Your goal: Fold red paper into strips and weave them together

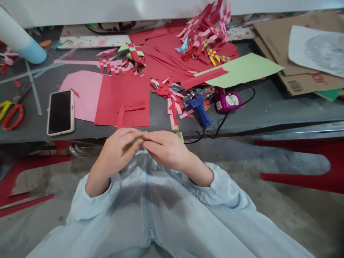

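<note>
My left hand (114,148) and my right hand (169,148) meet fingertip to fingertip in front of my jacket, at the table's near edge. Both are closed in a pinch around a yellow-green paper piece (131,143), of which only a sliver shows between the left thumb and fingers. Just beyond the left hand, narrow red paper strips (121,116) lie on a red sheet (122,89). Close to the right hand, a woven pink and red strip (173,111) hangs toward the table edge. A blue glue gun (200,109) lies to its right.
At left are a phone (61,113), a pink sheet (83,91) and scissors (13,114). A purple box (228,101) with a black cord sits right of the glue gun. Behind lie a light green sheet (242,70), woven scraps (204,28) and cardboard (298,84). Red stools (303,143) flank me.
</note>
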A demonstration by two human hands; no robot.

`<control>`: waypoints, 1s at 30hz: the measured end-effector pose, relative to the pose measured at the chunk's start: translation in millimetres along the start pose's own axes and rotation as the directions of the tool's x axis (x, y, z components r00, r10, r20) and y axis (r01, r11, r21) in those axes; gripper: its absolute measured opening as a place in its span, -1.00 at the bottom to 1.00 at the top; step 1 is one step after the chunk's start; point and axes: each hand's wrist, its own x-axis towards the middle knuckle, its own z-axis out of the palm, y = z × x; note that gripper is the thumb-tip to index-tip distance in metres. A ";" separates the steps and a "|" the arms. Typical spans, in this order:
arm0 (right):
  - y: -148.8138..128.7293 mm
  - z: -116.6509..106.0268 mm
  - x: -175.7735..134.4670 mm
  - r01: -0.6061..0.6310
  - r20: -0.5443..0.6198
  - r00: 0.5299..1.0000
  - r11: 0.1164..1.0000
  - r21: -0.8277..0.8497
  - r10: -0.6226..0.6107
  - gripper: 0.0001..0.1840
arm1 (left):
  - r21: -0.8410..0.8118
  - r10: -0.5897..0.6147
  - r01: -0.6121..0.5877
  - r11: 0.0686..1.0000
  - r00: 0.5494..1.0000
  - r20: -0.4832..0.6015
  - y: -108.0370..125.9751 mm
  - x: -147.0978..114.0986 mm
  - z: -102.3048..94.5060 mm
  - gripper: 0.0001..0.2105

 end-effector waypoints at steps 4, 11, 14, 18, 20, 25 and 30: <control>-1.2 5.7 -9.3 -0.138 0.079 0.988 0.986 0.092 0.131 -0.75 | 0.004 -0.072 0.071 0.997 0.997 0.024 -4.6 -6.2 0.3 -0.71; -3.8 15.9 -7.2 -0.286 0.119 0.956 0.939 0.192 0.267 -0.84 | 0.101 -0.177 0.177 0.979 0.984 -0.004 -6.9 -11.5 2.9 -0.78; -3.7 15.9 -2.6 -0.298 0.115 0.953 0.936 0.186 0.281 -0.83 | 0.124 -0.175 0.176 0.977 0.984 -0.020 -8.0 -10.2 2.2 -0.78; 0.5 13.2 0.2 -0.301 0.148 0.948 0.945 0.126 0.282 -0.80 | 0.102 -0.200 0.201 0.974 0.980 -0.017 -12.2 -10.2 -0.4 -0.82; 3.4 12.2 0.1 -0.308 0.187 0.940 0.945 0.113 0.284 -0.79 | 0.074 -0.234 0.235 0.969 0.972 -0.028 -14.7 -11.7 -1.5 -0.84; 8.8 11.7 2.5 -0.357 0.233 0.919 0.923 0.146 0.318 -0.80 | -0.043 -0.343 0.340 0.939 0.934 -0.106 -20.7 -17.1 -1.9 -0.89; 16.2 13.9 9.0 -0.383 0.232 0.909 0.915 0.130 0.347 -0.78 | 0.044 -0.328 0.345 0.937 0.918 -0.221 -30.5 -19.3 -0.9 -0.83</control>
